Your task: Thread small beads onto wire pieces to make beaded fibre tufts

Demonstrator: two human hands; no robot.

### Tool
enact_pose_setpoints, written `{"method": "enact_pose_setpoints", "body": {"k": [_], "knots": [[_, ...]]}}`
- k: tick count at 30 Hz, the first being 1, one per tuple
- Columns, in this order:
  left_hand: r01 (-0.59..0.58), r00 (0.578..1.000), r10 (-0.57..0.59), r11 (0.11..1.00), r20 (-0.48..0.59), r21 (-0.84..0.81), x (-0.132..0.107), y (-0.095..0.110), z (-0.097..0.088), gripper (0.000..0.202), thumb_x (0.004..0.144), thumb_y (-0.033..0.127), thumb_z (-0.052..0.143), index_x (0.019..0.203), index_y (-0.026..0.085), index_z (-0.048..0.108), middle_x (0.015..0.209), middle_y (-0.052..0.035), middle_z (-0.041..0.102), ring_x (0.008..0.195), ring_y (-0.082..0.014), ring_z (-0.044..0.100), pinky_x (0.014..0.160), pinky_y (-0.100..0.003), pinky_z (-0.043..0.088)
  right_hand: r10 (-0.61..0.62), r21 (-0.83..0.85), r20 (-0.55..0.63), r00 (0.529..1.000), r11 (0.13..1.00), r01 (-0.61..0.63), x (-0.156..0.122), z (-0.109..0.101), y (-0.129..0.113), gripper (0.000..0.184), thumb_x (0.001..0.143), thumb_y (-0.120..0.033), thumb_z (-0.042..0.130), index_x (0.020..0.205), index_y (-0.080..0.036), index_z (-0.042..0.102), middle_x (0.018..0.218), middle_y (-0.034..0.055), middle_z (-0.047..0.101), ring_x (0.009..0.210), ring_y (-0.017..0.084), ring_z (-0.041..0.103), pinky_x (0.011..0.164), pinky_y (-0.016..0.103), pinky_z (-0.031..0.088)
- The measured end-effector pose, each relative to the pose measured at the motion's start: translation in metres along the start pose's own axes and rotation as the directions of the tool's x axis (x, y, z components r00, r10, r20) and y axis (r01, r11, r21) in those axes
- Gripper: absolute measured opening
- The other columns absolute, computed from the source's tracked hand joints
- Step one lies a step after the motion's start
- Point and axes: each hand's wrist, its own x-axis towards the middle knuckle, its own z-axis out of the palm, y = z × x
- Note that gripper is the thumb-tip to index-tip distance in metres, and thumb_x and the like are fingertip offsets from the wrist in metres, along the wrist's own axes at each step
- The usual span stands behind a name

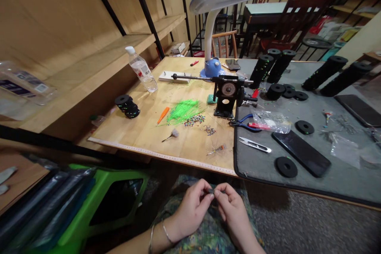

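Note:
My left hand (193, 208) and my right hand (230, 206) meet above my lap, in front of the table edge. Thumbs and fingers of both hands pinch a small dark greenish piece (211, 191); most of it is hidden, and its kind does not show. On the table beyond lie a bundle of bright green strands (185, 111), small coloured beads (195, 120) and an orange pointed tool (162, 116). Nearer the edge are a small grey brush-like thing (173, 133) and an orange piece with thin wires (216, 149).
A black hand-crank winding machine (228, 95) stands mid-table before a desk lamp (212, 65). The grey mat (253, 166) carries thread snips (254, 145), blue-handled pliers (245, 122), a black phone (302, 152), and black foam spools (286, 166). A water bottle (142, 70) stands at left.

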Motion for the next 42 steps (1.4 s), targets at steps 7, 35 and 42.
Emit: {"method": "enact_pose_setpoints", "body": {"k": [7,35,42], "knots": [[0.083,0.996,-0.077,0.987,0.051,-0.139,0.0021,-0.0040,0.0020,0.008,0.083,0.022,0.051,0.079,0.017,0.047,0.069,0.0037,0.042,0.063,-0.0118,0.040,0.058,-0.024,0.035,-0.012,0.139,-0.035,0.999,0.990,0.017,0.0023,-0.0047,0.0040,0.041,0.074,-0.055,0.070,0.074,-0.019,0.051,0.039,-0.0160,0.027,0.035,0.003,0.014,0.035,0.016,0.009],[0.100,0.994,-0.089,0.968,0.058,-0.230,0.0065,-0.0009,0.0042,0.005,0.078,0.020,0.053,0.076,0.017,0.049,0.070,0.0028,0.045,0.066,-0.0121,0.042,0.062,-0.024,0.037,-0.050,0.128,-0.010,0.999,0.990,0.050,0.0009,-0.0020,0.0033,0.042,0.075,-0.058,0.067,0.076,-0.021,0.047,0.042,-0.0148,0.024,0.037,0.005,0.016,0.036,0.017,0.011],[0.095,0.994,-0.082,0.973,0.068,-0.209,0.0054,-0.0015,0.0039,0.003,0.078,0.015,0.052,0.080,0.015,0.054,0.072,0.0015,0.050,0.066,-0.0119,0.045,0.062,-0.023,0.038,-0.048,0.153,-0.009,0.999,0.987,0.049,0.0000,-0.0017,0.0031,0.041,0.075,-0.057,0.067,0.076,-0.021,0.046,0.044,-0.0146,0.023,0.039,0.005,0.015,0.037,0.017,0.011]]}}
